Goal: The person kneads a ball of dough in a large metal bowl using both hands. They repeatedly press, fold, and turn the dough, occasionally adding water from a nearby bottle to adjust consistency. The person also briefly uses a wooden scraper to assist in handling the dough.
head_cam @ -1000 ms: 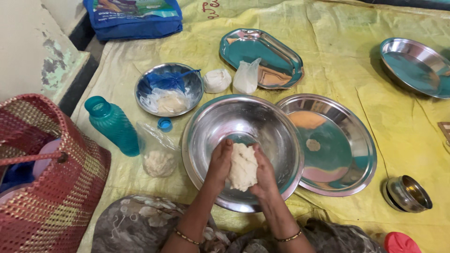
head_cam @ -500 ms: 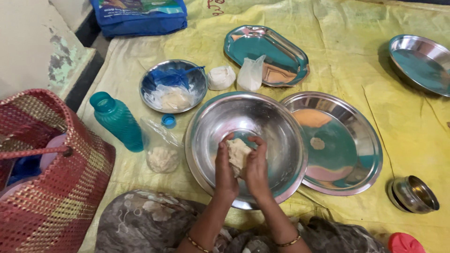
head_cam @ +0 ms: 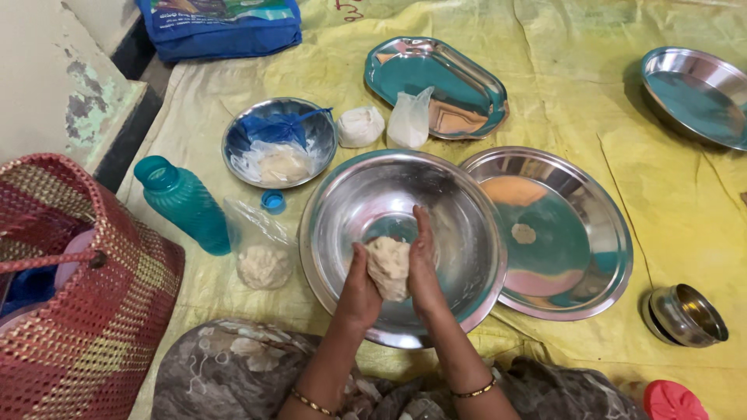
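- Dough lump point(head_cam: 387, 267) was lifted off the floor of the big steel bowl point(head_cam: 342, 210), held upright between both palms; a second earlier it lay flatter and wider against the bowl bottom under both hands.
- Left hand point(head_cam: 359, 289) was pressed flat on the lump's left side, fingers closed around it; half a second earlier it cupped the lump from below.
- Right hand point(head_cam: 422, 260) was clamped on the right side, fingers straight and pointing away from the person, thumb hidden.
- Both hands were together on the dough, no gap showing between palms and lump.
- Lump looked narrower and taller than before, so judged as squeezing or shaping into a ball, kneading mostly over.
- Bowl stood in the same spot, touching the wide steel plate point(head_cam: 580, 187) on its right; a small dough disc point(head_cam: 524, 232) sat on that plate, unchanged.
- Teal bottle point(head_cam: 183, 204) stood open left of the bowl, its blue cap point(head_cam: 273, 201) loose on the yellow sheet point(head_cam: 669, 225).
- Clear bag with flour point(head_cam: 261, 260) lay just beside the bowl's left rim.
- Smaller bowl point(head_cam: 237, 132) with a blue bag and flour sat farther back, unmoved.
- Camera shifted slightly; nothing else changed.
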